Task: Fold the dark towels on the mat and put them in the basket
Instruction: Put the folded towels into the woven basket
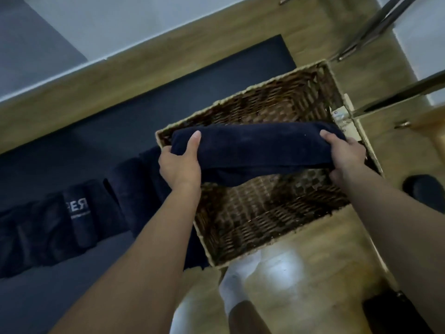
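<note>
- Head view, looking down. A folded towel (260, 148), dark navy and gathered into a long band, is held level over the open basket (216, 108), above its far half and not yet resting on anything.
- Left hand (179, 162): grips the towel's left end, thumb on top and fingers curled underneath.
- Right hand (348, 156): grips the right end the same way, close to the basket's right wall.
- The middle of the towel sags a little, and a lower layer hangs loose beneath the fold.
- The basket is square wicker with a pale rim, and its woven bottom shows beneath the towel. It stands by the mat (101, 126) on the wooden floor (313, 261); whether its left side sits on the mat cannot be told.
- Remaining towels (60, 220) lie in a dark row on the mat, left of the basket. One bears pale lettering, and the light is too dim to count them.
- A foot in a white sock (237, 283) stands just in front of the basket.
- Step in hand, as judged: lowering this towel into the basket, with most of the task ahead.
- Risk 1: the sagging lower layer may land first and drag the fold open, since only the two ends are supported.
- Risk 2: the towel spans nearly the full width of the basket, so an end could catch on the rim or the right wall and bunch up.
- Risk 3: letting go from this height, or one hand before the other, would probably tip the towel and leave it crooked.
</note>
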Demonstrator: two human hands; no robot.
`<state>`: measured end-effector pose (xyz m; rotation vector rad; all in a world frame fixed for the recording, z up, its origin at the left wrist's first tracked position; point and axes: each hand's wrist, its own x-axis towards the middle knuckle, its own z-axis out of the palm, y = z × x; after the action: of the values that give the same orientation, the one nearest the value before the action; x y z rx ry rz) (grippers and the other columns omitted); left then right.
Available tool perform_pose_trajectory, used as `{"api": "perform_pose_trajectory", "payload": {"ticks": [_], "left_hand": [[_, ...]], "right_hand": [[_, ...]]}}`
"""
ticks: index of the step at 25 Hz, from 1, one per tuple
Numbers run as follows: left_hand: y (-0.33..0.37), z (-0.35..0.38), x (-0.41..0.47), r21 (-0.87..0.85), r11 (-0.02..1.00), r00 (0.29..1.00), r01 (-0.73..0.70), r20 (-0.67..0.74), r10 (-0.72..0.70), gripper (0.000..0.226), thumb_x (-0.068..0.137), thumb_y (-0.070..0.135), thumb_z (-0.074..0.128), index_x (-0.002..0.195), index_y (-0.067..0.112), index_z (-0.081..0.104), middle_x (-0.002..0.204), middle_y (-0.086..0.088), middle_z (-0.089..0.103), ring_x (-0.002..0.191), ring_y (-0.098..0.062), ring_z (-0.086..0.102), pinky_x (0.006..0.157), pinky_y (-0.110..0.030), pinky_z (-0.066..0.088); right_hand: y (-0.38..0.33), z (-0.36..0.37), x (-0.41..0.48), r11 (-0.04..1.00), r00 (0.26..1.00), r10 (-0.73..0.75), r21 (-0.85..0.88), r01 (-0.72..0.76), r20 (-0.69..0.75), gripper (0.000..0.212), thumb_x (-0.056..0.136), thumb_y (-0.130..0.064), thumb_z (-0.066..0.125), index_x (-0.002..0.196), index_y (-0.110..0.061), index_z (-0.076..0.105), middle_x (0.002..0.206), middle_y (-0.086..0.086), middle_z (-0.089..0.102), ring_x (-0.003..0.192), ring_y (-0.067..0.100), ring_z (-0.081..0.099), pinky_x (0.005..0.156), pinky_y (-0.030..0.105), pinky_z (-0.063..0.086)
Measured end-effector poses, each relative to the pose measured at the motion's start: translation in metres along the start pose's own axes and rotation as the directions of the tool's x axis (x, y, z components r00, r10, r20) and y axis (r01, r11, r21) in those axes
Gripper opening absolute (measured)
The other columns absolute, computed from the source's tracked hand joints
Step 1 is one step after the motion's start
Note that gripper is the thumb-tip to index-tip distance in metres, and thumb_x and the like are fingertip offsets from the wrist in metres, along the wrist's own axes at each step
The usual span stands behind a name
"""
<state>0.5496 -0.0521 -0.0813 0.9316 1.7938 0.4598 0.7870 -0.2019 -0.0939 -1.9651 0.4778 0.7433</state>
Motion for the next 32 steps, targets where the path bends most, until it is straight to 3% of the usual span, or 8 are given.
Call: {"api": "perform_pose_trajectory", "payload": {"ticks": [3, 9, 13, 17, 21, 26, 29, 32], "left_hand": [[-0.012, 0.032, 0.007, 0.041, 0.999, 0.999, -0.013, -0.044, 0.015, 0.05, 0.086, 0.053, 0.066, 0.119, 0.016, 0.058, 0.114, 0.001, 0.063, 0.1, -0.017, 0.06, 0.093, -0.036, 0.052], [-0.064, 0.062, 0.049, 0.071, 0.995, 0.99, 0.072, -0.123, -0.062, 0.055, 0.102, 0.042, 0.046, 0.145, 0.009, 0.041, 0.142, -0.011, 0.051, 0.129, -0.028, 0.049, 0.112, -0.041, 0.038], [-0.081, 0.076, 0.071, 0.102, 0.989, 0.989, 0.103, -0.118, -0.09, 0.06, 0.106, 0.04, 0.034, 0.155, 0.008, 0.018, 0.16, -0.011, 0.025, 0.146, -0.026, 0.026, 0.122, -0.036, 0.019], [-0.088, 0.087, 0.079, 0.003, 0.998, 0.983, 0.058, -0.175, -0.057, 0.062, 0.104, 0.04, 0.04, 0.156, 0.012, 0.02, 0.16, -0.006, 0.026, 0.146, -0.022, 0.027, 0.121, -0.034, 0.019], [-0.099, 0.092, 0.085, -0.025, 0.998, 0.977, 0.056, -0.205, -0.06, 0.06, 0.102, 0.031, 0.049, 0.154, 0.011, 0.026, 0.156, -0.006, 0.033, 0.142, -0.022, 0.034, 0.118, -0.029, 0.024], [-0.087, 0.089, 0.101, -0.075, 0.973, 0.968, 0.22, -0.11, -0.227, 0.059, 0.103, 0.017, 0.05, 0.155, 0.015, 0.023, 0.159, -0.006, 0.029, 0.143, -0.023, 0.033, 0.121, -0.036, 0.021], [-0.077, 0.088, 0.101, -0.121, 0.933, 0.934, 0.339, -0.08, -0.349, 0.056, 0.103, 0.036, 0.046, 0.151, 0.011, 0.032, 0.154, -0.012, 0.038, 0.137, -0.03, 0.042, 0.116, -0.042, 0.032], [-0.075, 0.083, 0.074, -0.123, 0.841, 0.85, 0.527, 0.041, -0.526, 0.078, 0.096, 0.066, 0.034, 0.15, 0.01, 0.034, 0.151, -0.012, 0.042, 0.131, -0.036, 0.047, 0.111, -0.048, 0.038]], "right_hand": [[-0.005, 0.018, 0.043, 0.999, 0.998, -0.019, -0.05, 0.022, 0.058, 0.054, 0.084, -0.024, 0.075, 0.134, -0.014, 0.056, 0.123, 0.004, 0.064, 0.1, 0.02, 0.064, 0.087, 0.036, 0.056], [0.004, 0.067, 0.088, 0.992, 0.986, -0.008, -0.124, 0.03, 0.169, 0.06, 0.09, -0.022, 0.069, 0.145, -0.018, 0.044, 0.139, 0.005, 0.054, 0.121, 0.023, 0.054, 0.105, 0.036, 0.046], [0.008, 0.095, 0.11, 0.992, 0.983, -0.031, -0.118, 0.053, 0.178, 0.056, 0.09, -0.018, 0.068, 0.142, -0.022, 0.046, 0.13, 0.001, 0.057, 0.114, 0.018, 0.056, 0.101, 0.036, 0.046], [0.008, 0.119, 0.12, 0.995, 0.989, -0.095, 0.024, 0.093, 0.11, 0.049, 0.092, -0.011, 0.063, 0.136, -0.024, 0.047, 0.106, -0.009, 0.053, 0.099, 0.008, 0.052, 0.09, 0.023, 0.038], [0.02, 0.124, 0.131, 0.988, 0.983, -0.141, -0.041, 0.147, 0.116, 0.056, 0.091, -0.012, 0.065, 0.141, -0.025, 0.044, 0.135, 0.0, 0.054, 0.116, 0.014, 0.052, 0.106, 0.03, 0.041], [0.001, 0.132, 0.127, 0.968, 0.989, -0.123, -0.212, 0.137, 0.078, 0.059, 0.091, -0.015, 0.065, 0.145, -0.014, 0.042, 0.142, 0.007, 0.05, 0.128, 0.021, 0.051, 0.109, 0.033, 0.041], [-0.008, 0.133, 0.111, 0.976, 0.999, -0.043, -0.212, 0.041, -0.008, 0.073, 0.093, -0.027, 0.065, 0.153, -0.015, 0.024, 0.154, 0.007, 0.035, 0.138, 0.022, 0.038, 0.113, 0.033, 0.031], [0.002, 0.125, 0.078, 0.957, 0.997, -0.068, -0.286, 0.054, -0.038, 0.078, 0.092, -0.042, 0.063, 0.153, -0.016, 0.022, 0.154, 0.007, 0.035, 0.139, 0.026, 0.038, 0.115, 0.038, 0.032]]}}
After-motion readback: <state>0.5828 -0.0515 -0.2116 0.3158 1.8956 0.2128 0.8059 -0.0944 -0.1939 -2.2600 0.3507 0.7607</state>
